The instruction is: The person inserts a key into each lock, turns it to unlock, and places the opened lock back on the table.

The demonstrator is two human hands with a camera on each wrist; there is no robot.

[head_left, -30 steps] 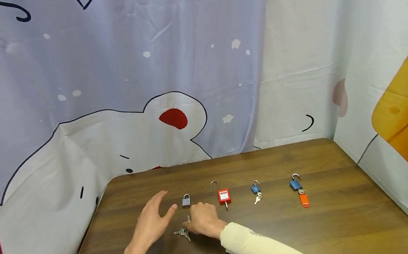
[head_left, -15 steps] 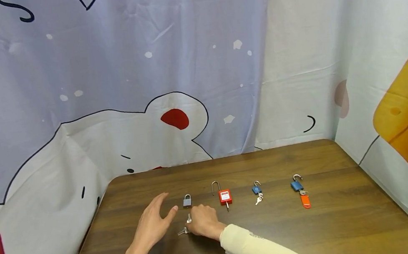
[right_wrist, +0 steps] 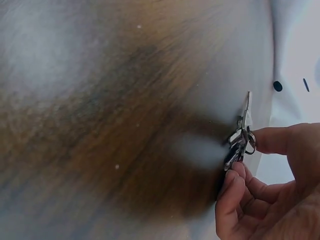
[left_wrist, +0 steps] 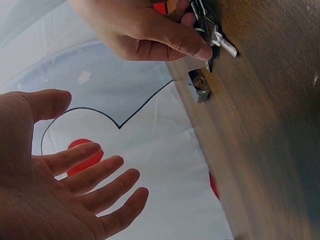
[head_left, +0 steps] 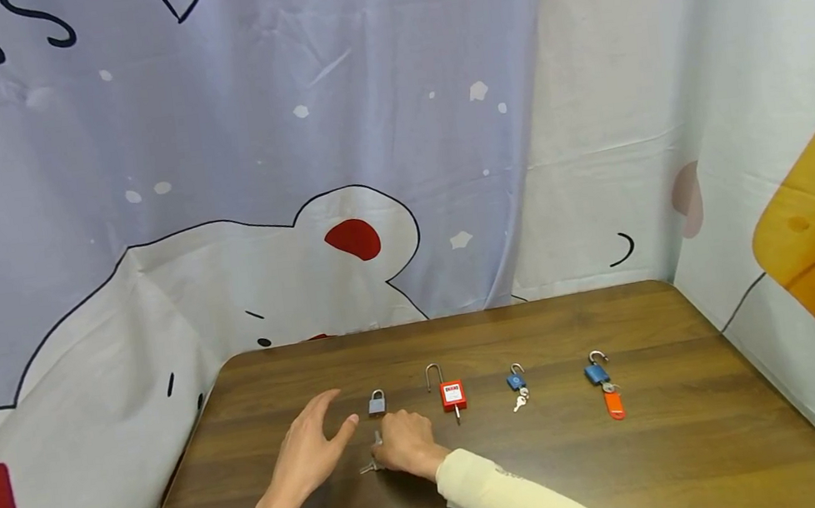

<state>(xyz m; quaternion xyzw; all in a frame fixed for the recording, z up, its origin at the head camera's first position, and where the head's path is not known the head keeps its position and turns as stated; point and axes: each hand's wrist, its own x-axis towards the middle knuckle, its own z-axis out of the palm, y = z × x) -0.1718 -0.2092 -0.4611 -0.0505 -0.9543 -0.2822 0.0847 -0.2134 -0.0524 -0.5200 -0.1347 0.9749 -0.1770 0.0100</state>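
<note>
My right hand (head_left: 408, 441) is low over the table, pinching a ring of silver keys (right_wrist: 240, 142) between thumb and fingertips. Some keys fan out past the fingers toward the left, close to the wood; the hand hides part of the bunch in the head view. My left hand (head_left: 306, 458) hovers to the left of the keys, its fingers spread (left_wrist: 102, 177) and its palm bare. Just beyond the right hand lies a small silver padlock (head_left: 377, 404) with its shackle closed. The left wrist view shows the keyhole end of this padlock (left_wrist: 199, 86).
Right of the silver padlock lies a red padlock (head_left: 453, 395) with its shackle open and a key in it. Farther right are a small blue padlock (head_left: 516, 381) with keys and another blue padlock (head_left: 596, 374) with an orange tag (head_left: 614, 405). A printed curtain (head_left: 442, 158) hangs behind the table.
The keys that lay spread beside my right hand are drawn closer under its fingers, with less of the bunch showing. My left hand has barely moved; the head view has shifted slightly.
</note>
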